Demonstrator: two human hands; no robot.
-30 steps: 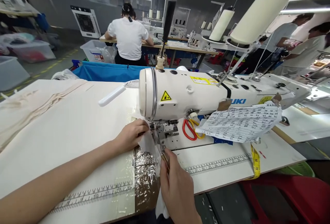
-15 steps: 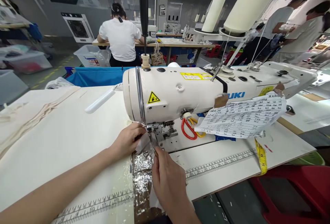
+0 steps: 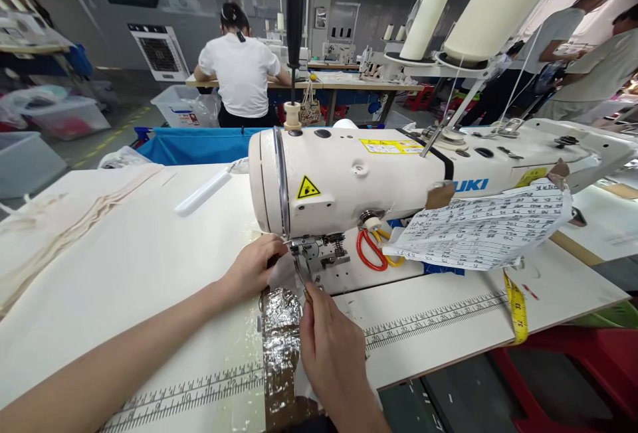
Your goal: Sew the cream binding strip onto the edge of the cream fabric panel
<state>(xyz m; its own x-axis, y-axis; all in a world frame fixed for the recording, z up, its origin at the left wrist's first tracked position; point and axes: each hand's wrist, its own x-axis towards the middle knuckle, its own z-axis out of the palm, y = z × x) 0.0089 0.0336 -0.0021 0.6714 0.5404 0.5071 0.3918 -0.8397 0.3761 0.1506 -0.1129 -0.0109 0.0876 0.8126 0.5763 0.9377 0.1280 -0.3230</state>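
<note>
At the needle end of the white sewing machine [image 3: 323,180], my left hand [image 3: 256,263] is closed, fingers pinching a piece of thin whitish fabric [image 3: 283,272]. My right hand [image 3: 331,340] grips slim metal tweezers [image 3: 301,268], their tips up by the needle and presser foot; whether they pinch anything there is too small to tell. Beneath both hands lies a strip of shiny clear tape [image 3: 282,333] over a brown patch of the table. More pale fabric shows partly under my right hand. Just right of the needle area are scissors with red and yellow handles [image 3: 371,250].
A paper with handwriting [image 3: 478,227] hangs from the machine's front. A yellow tape measure [image 3: 516,307] droops over the table edge. Pale fabric strips [image 3: 74,234] and a white plastic strip [image 3: 204,192] lie left. Thread cones [image 3: 426,24] stand behind. A red stool [image 3: 588,380] sits lower right.
The whole view has shifted slightly, so the machine and hands appear a little farther right. Both hands keep their hold beside the needle, with little other visible movement.
</note>
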